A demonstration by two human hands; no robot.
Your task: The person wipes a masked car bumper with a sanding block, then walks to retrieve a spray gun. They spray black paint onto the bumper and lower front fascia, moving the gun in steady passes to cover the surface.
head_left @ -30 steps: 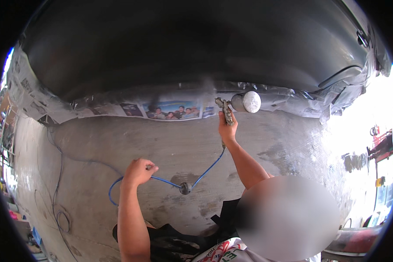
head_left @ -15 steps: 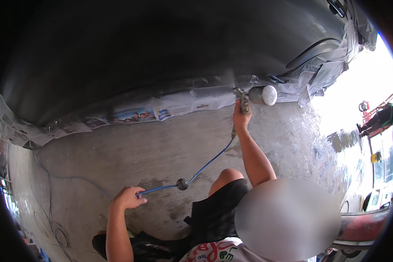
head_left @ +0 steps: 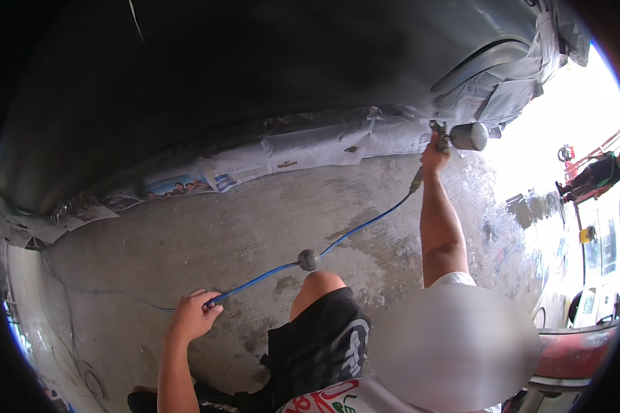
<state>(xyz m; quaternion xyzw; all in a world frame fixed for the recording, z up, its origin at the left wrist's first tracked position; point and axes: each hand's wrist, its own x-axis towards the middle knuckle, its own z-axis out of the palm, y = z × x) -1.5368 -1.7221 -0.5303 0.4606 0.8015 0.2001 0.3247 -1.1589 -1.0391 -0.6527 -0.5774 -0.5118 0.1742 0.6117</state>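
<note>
My right hand [head_left: 434, 155] is wrapped round the grip of a spray gun [head_left: 440, 135] with a metal cup [head_left: 469, 136] on its right side. Its nozzle end is close to the lower edge of a dark car body panel [head_left: 255, 62]. From the gun's handle a blue air hose [head_left: 261, 277] runs down to my left hand [head_left: 196, 315], which is closed on it. A round dark ball [head_left: 309, 259] sits on the hose between my two hands, above my knee.
Masking paper [head_left: 317, 149] lines the panel's lower edge, and a curved wheel arch [head_left: 485, 62] lies at upper right. More hose loops across the concrete floor [head_left: 179, 241] at left. Another person [head_left: 595, 172] is at the far right, near a red vehicle part [head_left: 575, 352].
My right hand has moved right along the panel's edge with the spray gun, toward the wheel arch. The hose and ball have shifted right, while my left hand stays closed on the hose.
</note>
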